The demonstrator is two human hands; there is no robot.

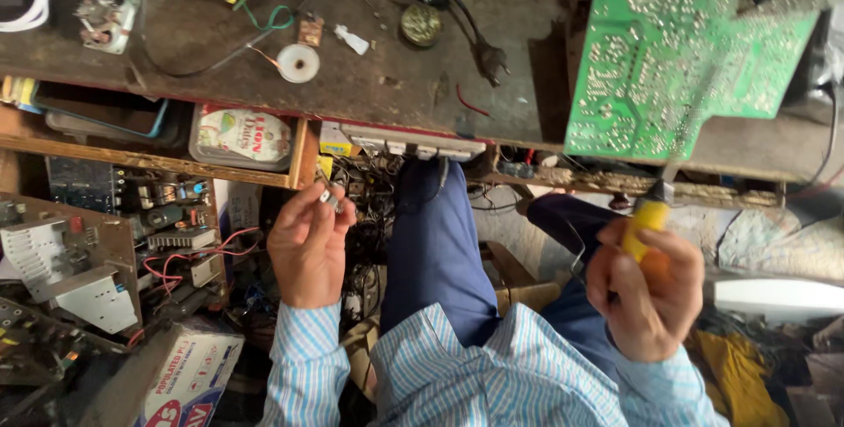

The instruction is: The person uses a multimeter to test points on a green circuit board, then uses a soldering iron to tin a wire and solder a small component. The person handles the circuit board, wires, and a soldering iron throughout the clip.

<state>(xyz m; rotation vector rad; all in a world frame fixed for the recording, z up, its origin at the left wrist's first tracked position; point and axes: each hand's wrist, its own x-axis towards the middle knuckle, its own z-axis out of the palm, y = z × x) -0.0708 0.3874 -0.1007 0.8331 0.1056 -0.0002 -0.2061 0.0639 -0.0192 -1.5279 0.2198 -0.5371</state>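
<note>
A small metal part [330,199] is pinched at the fingertips of the left hand [308,247], raised in front of the bench edge.

The part is held up between thumb and fingers, apparently so that it can be looked at closely; its exact kind cannot be told, being too small. A yellow-handled screwdriver [649,225] is gripped in the closed right hand [646,291], its shaft pointing up towards the green circuit board [677,49], which is laid solder side up at the near edge of the worn wooden workbench [396,66], within easy reach. Well apart on the bench, a white spool of solder [298,63] and a black plug with its cable [488,59] are left lying. Below the left hand, an opened chassis with red wires [105,251] is seen beside a cardboard box [185,383].
</note>
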